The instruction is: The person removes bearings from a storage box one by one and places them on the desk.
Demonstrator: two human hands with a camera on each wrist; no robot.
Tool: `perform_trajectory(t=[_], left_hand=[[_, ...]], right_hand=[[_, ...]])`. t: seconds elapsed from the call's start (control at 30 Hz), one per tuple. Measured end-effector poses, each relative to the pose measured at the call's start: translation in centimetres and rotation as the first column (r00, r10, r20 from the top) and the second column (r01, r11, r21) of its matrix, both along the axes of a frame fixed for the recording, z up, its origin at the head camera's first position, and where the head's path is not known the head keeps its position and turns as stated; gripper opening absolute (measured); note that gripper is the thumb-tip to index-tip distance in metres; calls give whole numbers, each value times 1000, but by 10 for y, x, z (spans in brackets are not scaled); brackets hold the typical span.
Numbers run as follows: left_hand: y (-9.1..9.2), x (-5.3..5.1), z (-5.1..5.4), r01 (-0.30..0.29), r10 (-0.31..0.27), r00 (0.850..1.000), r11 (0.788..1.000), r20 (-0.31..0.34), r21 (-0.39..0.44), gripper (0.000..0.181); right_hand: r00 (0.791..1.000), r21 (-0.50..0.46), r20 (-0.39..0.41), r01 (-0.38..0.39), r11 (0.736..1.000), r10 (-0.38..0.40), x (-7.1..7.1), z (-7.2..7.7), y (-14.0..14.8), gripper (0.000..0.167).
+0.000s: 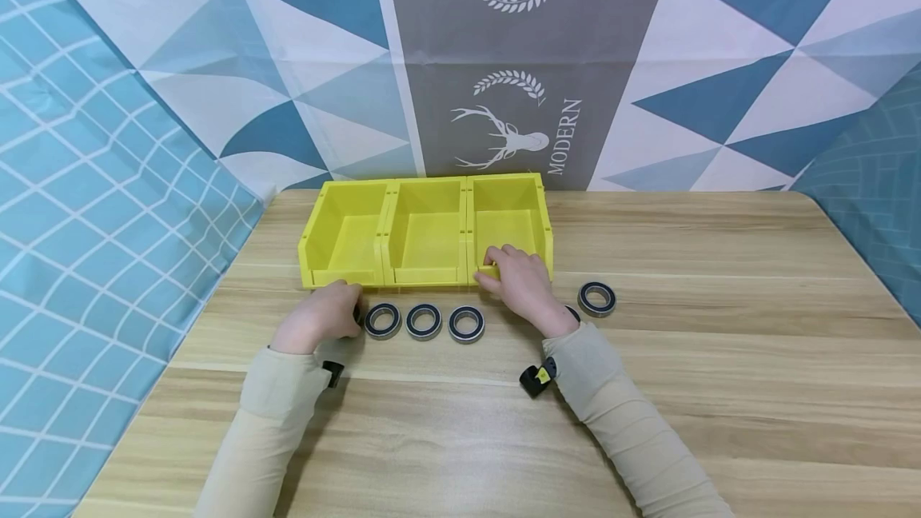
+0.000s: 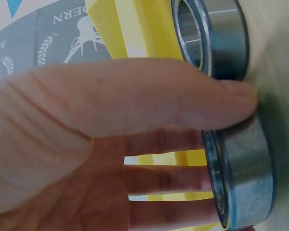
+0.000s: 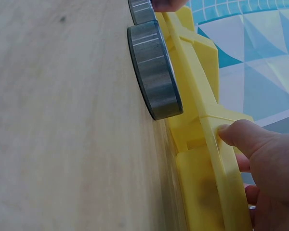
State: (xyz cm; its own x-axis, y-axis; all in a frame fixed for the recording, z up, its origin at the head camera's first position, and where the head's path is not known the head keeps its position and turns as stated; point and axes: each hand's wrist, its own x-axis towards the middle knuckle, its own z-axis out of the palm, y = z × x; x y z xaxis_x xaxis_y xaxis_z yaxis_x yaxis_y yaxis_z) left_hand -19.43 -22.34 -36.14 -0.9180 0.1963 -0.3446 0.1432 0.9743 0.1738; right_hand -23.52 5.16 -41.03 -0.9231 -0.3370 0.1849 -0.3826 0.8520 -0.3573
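Note:
In the head view my left hand point(image 1: 320, 318) is at the left end of a row of bearings. It grips a steel bearing point(image 2: 248, 175), thumb on the near side and fingers behind. Another bearing point(image 2: 226, 38) stands just beside it in the left wrist view. My right hand point(image 1: 520, 282) holds the front wall of the rightmost yellow bin point(image 1: 507, 224), thumb on the outside and fingers over the rim. A small shiny bit point(image 3: 252, 208) shows by those fingers, too little to identify. Farther right lies a bearing point(image 1: 597, 312), and another point(image 1: 573, 312) is partly hidden behind my right wrist.
Two more joined yellow bins, the middle one point(image 1: 432, 242) and the left one point(image 1: 356, 242), stand left of the gripped bin, by the patterned backdrop point(image 1: 612, 62). Three bearings, including the middle one point(image 1: 411, 322), lie between my hands on the wooden table point(image 1: 446, 438).

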Motion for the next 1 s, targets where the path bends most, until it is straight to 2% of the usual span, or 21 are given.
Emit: perform_trajectory(t=[0.4, 1.0], left_hand=[[2, 0, -4, 9, -10, 999, 1000, -36, -25, 31], [4, 1, -6, 8, -10, 999, 998, -35, -65, 48]], right_hand=[[1000, -12, 6, 0, 1000, 1, 1, 0, 0, 28], [1000, -6, 3, -2, 1000, 2, 0, 0, 0, 29]])
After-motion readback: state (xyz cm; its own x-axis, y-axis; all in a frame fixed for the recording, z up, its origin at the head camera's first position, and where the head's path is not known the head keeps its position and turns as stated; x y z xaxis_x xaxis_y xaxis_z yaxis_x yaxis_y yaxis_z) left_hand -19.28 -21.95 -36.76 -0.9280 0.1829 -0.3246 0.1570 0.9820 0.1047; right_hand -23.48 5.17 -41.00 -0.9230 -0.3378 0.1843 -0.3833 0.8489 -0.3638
